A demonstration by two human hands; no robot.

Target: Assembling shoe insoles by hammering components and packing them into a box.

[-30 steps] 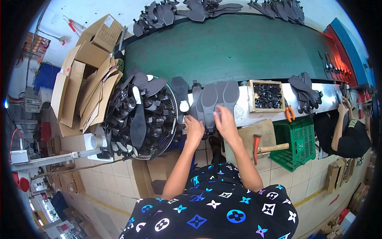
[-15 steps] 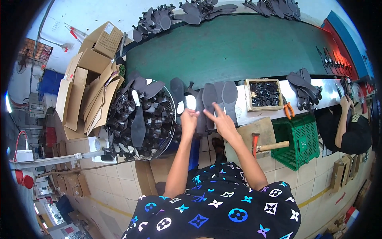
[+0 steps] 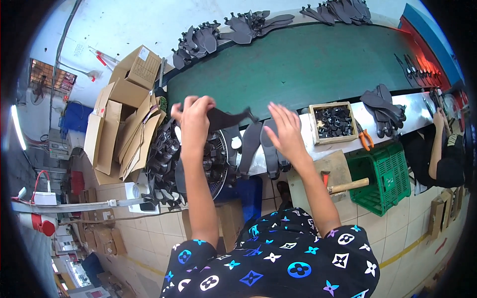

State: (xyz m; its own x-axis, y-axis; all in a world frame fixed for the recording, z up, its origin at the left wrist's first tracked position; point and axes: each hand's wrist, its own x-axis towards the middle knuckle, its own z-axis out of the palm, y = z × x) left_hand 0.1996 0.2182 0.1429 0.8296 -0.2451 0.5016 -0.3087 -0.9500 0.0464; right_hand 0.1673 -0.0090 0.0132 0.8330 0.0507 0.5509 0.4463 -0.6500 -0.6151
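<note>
My left hand (image 3: 195,121) is raised above the wire basket's far side. Its curled fingers hold the toe end of a black heeled shoe sole (image 3: 227,119), whose small heel points right. My right hand (image 3: 287,131) is open with fingers stretched out, over a pair of dark flat soles (image 3: 270,151) on the metal ledge; whether it touches them I cannot tell. Left of that pair lies another dark sole (image 3: 249,149). Beneath my left hand, a round wire basket (image 3: 224,171) is heaped with black heeled soles, partly hidden by my forearm.
A green conveyor belt (image 3: 298,64) runs behind the ledge. To the right are a wooden box (image 3: 335,139) of small black parts, orange-handled pliers (image 3: 366,140), a hammer (image 3: 348,186) and a green crate (image 3: 382,184). Cardboard boxes (image 3: 112,144) stand left; a co-worker (image 3: 437,154) sits far right.
My left hand has moved left and up, and a heeled sole is now in it. My right hand has shifted slightly right and up, over the flat soles. The view has shifted a little.
</note>
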